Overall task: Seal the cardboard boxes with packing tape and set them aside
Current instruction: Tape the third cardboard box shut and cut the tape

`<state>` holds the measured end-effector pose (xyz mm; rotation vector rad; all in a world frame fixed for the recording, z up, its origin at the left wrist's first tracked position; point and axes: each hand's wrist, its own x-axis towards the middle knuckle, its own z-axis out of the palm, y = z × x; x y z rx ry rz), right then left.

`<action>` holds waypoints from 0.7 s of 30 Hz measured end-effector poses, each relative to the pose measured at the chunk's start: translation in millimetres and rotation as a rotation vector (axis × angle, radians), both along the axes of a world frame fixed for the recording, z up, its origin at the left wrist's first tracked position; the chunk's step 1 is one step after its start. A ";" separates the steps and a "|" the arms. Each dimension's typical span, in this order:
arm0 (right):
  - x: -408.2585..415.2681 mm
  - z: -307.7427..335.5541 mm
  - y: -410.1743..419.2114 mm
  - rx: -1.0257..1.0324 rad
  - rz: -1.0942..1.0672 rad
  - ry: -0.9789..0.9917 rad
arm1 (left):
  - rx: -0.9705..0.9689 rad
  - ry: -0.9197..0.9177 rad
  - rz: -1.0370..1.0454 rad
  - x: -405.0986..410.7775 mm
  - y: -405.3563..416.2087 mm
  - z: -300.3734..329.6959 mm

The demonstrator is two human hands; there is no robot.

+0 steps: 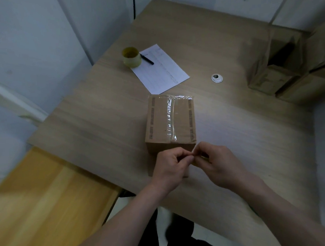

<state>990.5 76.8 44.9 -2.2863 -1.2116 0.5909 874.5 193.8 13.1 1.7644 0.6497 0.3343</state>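
Taped box point(169, 120), hands point(173, 166) pinching together

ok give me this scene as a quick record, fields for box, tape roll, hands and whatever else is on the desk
box: cardboard box on the desk, clear tape strip along its top seam
tape roll: yellowish tape roll at far left, apart from the box
left hand: left hand pinching something small at the box's near edge
right hand: right hand pinching at the same spot
other: pen on paper sheet; open boxes far right

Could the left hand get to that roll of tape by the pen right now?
Probably yes: the bare table lies open between the left hand and the tape roll. But both hands are busy, fingertips meeting in front of the box.
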 end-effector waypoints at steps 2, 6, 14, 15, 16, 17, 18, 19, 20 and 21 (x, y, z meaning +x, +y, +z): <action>-3.4 -2.7 2.1 -0.018 -0.013 0.045 | -0.005 0.027 0.021 -5.0 -0.5 -2.0; -6.3 -5.3 2.0 -0.011 -0.037 0.417 | 0.058 0.073 0.077 -13.5 7.3 -3.3; 10.1 14.8 -10.9 -0.152 -0.038 0.774 | 0.174 0.103 0.115 -41.0 38.5 -8.2; 14.3 18.8 -9.2 -0.286 0.001 0.562 | 0.204 0.103 0.130 -43.1 43.0 -10.0; 17.9 23.0 -6.4 -0.389 0.053 0.331 | 0.239 0.106 0.126 -44.2 46.7 -11.5; 21.4 25.1 -3.6 -0.436 0.110 0.122 | 0.275 0.102 0.116 -44.5 49.4 -12.6; 23.5 27.7 -1.4 -0.420 0.135 -0.015 | 0.300 0.085 0.116 -44.4 52.1 -13.2; 25.9 29.0 -0.9 -0.361 0.136 -0.068 | 0.313 0.058 0.132 -44.0 55.4 -13.4; 29.7 29.2 -2.7 -0.289 0.131 -0.032 | 0.321 0.034 0.156 -43.2 60.0 -13.3; 33.5 31.0 -4.7 -0.195 0.088 0.114 | 0.331 0.020 0.177 -42.8 65.1 -12.9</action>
